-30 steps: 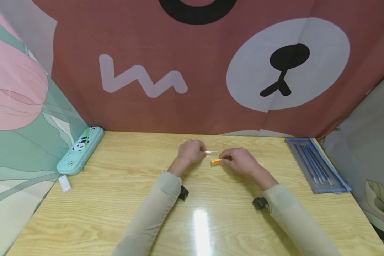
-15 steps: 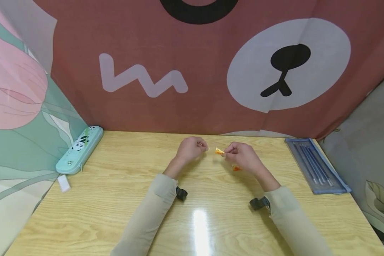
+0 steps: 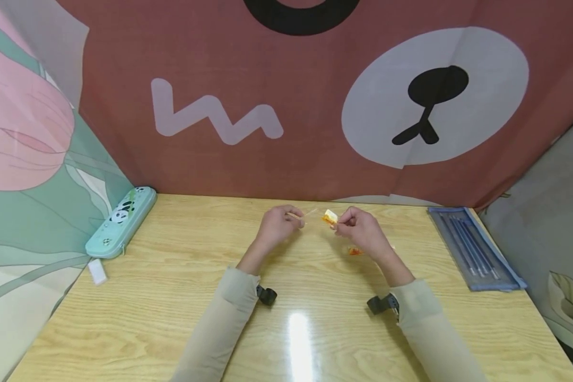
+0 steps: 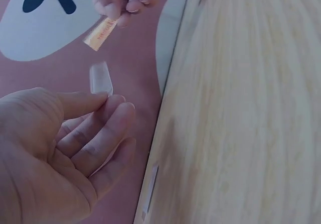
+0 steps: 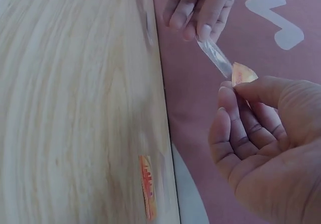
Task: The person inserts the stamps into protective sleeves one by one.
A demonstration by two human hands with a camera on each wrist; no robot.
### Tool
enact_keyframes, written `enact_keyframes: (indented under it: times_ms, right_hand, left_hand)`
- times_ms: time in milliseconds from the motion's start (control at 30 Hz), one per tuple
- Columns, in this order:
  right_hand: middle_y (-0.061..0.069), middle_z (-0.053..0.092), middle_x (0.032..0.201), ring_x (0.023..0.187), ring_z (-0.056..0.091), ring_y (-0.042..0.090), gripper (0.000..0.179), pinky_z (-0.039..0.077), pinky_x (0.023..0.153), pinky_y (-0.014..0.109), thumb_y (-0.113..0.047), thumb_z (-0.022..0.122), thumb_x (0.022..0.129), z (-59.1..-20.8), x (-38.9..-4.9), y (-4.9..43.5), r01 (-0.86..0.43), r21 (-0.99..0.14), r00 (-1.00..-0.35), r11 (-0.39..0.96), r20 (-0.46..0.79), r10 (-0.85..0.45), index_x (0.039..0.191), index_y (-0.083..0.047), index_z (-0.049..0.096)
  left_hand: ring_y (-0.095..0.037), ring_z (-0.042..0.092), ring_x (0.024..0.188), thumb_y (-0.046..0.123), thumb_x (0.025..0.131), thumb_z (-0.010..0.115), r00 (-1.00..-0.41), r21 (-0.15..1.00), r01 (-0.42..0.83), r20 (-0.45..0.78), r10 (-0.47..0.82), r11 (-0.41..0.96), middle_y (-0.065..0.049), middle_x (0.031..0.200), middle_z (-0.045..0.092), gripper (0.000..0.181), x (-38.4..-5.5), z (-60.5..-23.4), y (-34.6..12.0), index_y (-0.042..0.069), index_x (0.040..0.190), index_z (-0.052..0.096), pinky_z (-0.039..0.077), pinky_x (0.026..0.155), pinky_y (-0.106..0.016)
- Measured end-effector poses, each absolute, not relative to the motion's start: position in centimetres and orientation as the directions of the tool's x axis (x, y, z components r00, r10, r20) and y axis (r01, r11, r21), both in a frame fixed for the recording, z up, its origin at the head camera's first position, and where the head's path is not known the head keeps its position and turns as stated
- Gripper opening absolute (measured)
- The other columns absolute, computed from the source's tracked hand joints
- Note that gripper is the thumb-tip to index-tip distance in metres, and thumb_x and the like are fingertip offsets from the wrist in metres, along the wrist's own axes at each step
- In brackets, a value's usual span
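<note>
My left hand (image 3: 276, 225) pinches a small clear plastic piece (image 4: 100, 78) between thumb and index finger above the table. Facing it, my right hand (image 3: 360, 229) pinches a small flat orange-and-white printed piece (image 3: 330, 216), like paper or a wrapper, by one end. In the right wrist view the clear piece and the printed piece (image 5: 244, 75) come close together; whether they touch cannot be told. Another orange printed strip (image 5: 147, 186) lies on the table below my right hand. A thin, pale strip (image 4: 150, 191) lies by the table edge in the left wrist view.
A mint panda pencil case (image 3: 121, 223) lies at the table's left edge, a small white block (image 3: 97, 271) in front of it. On the right is a blue-edged transparent pouch (image 3: 475, 249) with several pencil-like sticks. A printed cloth (image 3: 310, 159) hangs behind the table.
My right hand has lifted from the tabletop with the orange printed piece and turned it upward, uncovering the other strip. My left hand shifted slightly left, and its clear piece changed angle.
</note>
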State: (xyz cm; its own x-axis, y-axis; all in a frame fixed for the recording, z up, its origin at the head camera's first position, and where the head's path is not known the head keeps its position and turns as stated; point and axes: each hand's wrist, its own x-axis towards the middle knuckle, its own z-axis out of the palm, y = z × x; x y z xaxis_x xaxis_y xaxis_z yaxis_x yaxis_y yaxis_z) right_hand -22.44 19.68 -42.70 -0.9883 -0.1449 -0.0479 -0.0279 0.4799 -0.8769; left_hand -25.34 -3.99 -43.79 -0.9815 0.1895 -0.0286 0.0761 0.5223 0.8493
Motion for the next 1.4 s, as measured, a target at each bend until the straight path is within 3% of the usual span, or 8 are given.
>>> enact_keyframes:
  times_ms: [133,233,433,633,900,1100,1267,1400]
  right_hand:
    - [0.024,0.073,0.101,0.100,0.072,0.035,0.034,0.059,0.088,0.039,-0.010,0.062,0.098,-42.6,-22.8,19.9,-0.032,-0.900,-0.985,0.435,-0.045,-0.167,0.132,-0.007,0.058]
    - [0.024,0.073,0.106,0.102,0.071,0.038,0.044,0.058,0.090,0.039,-0.010,0.061,0.097,-42.4,-22.9,20.0,-0.021,-0.906,-0.985,0.424,-0.055,-0.166,0.141,-0.009,0.055]
    - [0.021,0.069,0.108,0.091,0.070,0.028,0.035,0.057,0.086,0.042,-0.016,0.064,0.098,-42.5,-22.9,20.1,0.002,-0.902,-0.990,0.431,-0.062,-0.126,0.129,-0.001,0.064]
    - [0.019,0.071,0.103,0.080,0.066,0.015,0.028,0.058,0.078,0.037,-0.017,0.065,0.099,-42.6,-22.8,20.1,-0.024,-0.910,-0.991,0.414,-0.032,-0.128,0.121,0.001,0.068]
    - [0.018,0.074,0.110,0.096,0.071,0.028,0.030,0.059,0.088,0.047,-0.027,0.064,0.101,-42.7,-22.5,20.3,0.010,-0.896,-0.991,0.444,-0.069,-0.116,0.115,-0.002,0.071]
    - [0.008,0.076,0.102,0.087,0.073,0.016,0.032,0.062,0.085,0.041,-0.023,0.066,0.099,-42.3,-22.6,20.5,0.000,-0.924,-0.993,0.383,-0.045,-0.110,0.122,-0.001,0.069]
    - [-0.001,0.074,0.097,0.083,0.070,0.013,0.033,0.061,0.083,0.038,-0.024,0.066,0.099,-42.0,-22.5,20.8,-0.005,-0.940,-0.994,0.340,-0.033,-0.107,0.125,-0.003,0.068]
    - [0.000,0.073,0.098,0.085,0.070,0.015,0.034,0.061,0.082,0.035,-0.028,0.066,0.100,-42.1,-22.4,20.9,0.002,-0.942,-0.994,0.334,-0.039,-0.103,0.125,-0.005,0.068]
  left_hand:
    - [-0.025,0.077,0.081,0.017,0.093,0.073,-0.982,0.896,0.039,-0.047,0.182,0.442,-0.005,0.093,0.080,0.033,-25.2,-43.6,-4.3,0.017,0.126,0.069,0.053,0.058,-0.027]
    - [-0.028,0.077,0.085,0.016,0.094,0.071,-0.983,0.914,0.038,-0.038,0.179,0.403,-0.007,0.095,0.080,0.036,-25.2,-43.6,-4.6,0.014,0.130,0.068,0.055,0.063,-0.028]
    - [-0.035,0.075,0.091,0.013,0.100,0.058,-0.980,0.949,0.046,-0.017,0.198,0.312,-0.011,0.099,0.075,0.024,-25.2,-43.5,-5.0,0.007,0.117,0.073,0.061,0.082,-0.047]
    - [-0.036,0.073,0.090,0.018,0.103,0.058,-0.982,0.952,0.053,-0.006,0.190,0.301,-0.014,0.100,0.071,0.024,-25.1,-43.4,-5.0,0.003,0.116,0.071,0.061,0.083,-0.046]
    - [-0.026,0.077,0.086,0.007,0.098,0.065,-0.970,0.986,-0.028,-0.066,0.234,0.163,-0.018,0.103,0.076,0.012,-25.2,-43.6,-4.8,-0.002,0.102,0.072,0.062,0.088,-0.044]
    - [-0.022,0.077,0.084,0.007,0.097,0.066,-0.966,0.988,-0.062,-0.094,0.239,0.138,-0.018,0.102,0.077,0.015,-25.2,-43.5,-4.8,-0.001,0.107,0.074,0.062,0.088,-0.044]
    - [-0.034,0.074,0.102,0.009,0.098,0.066,-0.967,0.989,-0.042,-0.077,0.244,0.144,-0.021,0.112,0.074,0.022,-25.0,-43.3,-5.0,0.002,0.116,0.074,0.060,0.092,-0.044]
    - [-0.039,0.070,0.108,0.015,0.100,0.065,-0.964,0.986,-0.020,-0.063,0.260,0.165,-0.020,0.114,0.073,0.022,-25.0,-43.3,-4.9,0.005,0.117,0.074,0.059,0.093,-0.046]
